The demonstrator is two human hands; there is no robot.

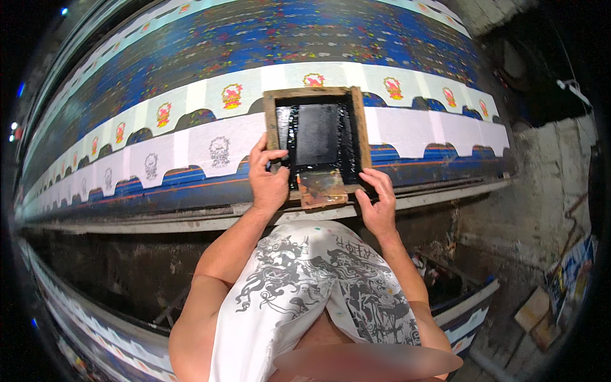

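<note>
A wooden screen frame (272, 108) lies across the nearer white printed strip (414, 127). Inside it are glossy black ink around a dark rectangular panel (316, 134) and a stained flat board or blade (323, 188) at its near end. My left hand (270, 178) grips the left side of this frame, fingers bent over the rim. At the lower right corner, my right hand (379, 204) holds the same frame with thumb and curled fingers. Grey motifs show on the strip left of the frame; whatever is under it is hidden.
A long paint-speckled table (191, 35) carries a farther strip (191, 105) with red-yellow prints. A rail (445, 190) runs along its near edge. Another strip-covered table (114, 331) lies behind me at lower left; cardboard (534, 312) and clutter sit on the concrete floor at right.
</note>
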